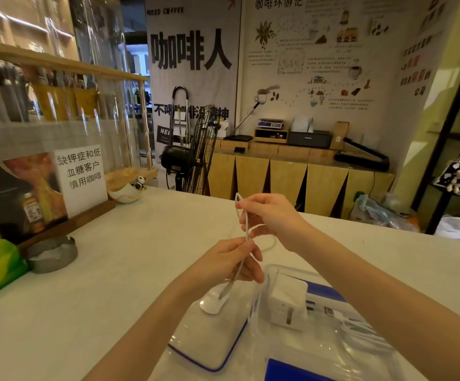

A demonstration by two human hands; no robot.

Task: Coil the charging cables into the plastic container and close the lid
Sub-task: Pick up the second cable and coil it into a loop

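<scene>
Above the table [113, 270], the left hand [231, 266] and right hand [270, 215] both pinch the white cable [246, 224] stretched between them, beside the open container [333, 350].

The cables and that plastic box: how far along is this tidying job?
Partly done. A white charger block and one white cable already lie in the open clear container. Right now the left hand and right hand are holding a second white cable above the table, with a loop formed. Left: finish coiling it, put it in, then fit the blue-edged lid, which lies beside the container.
</scene>
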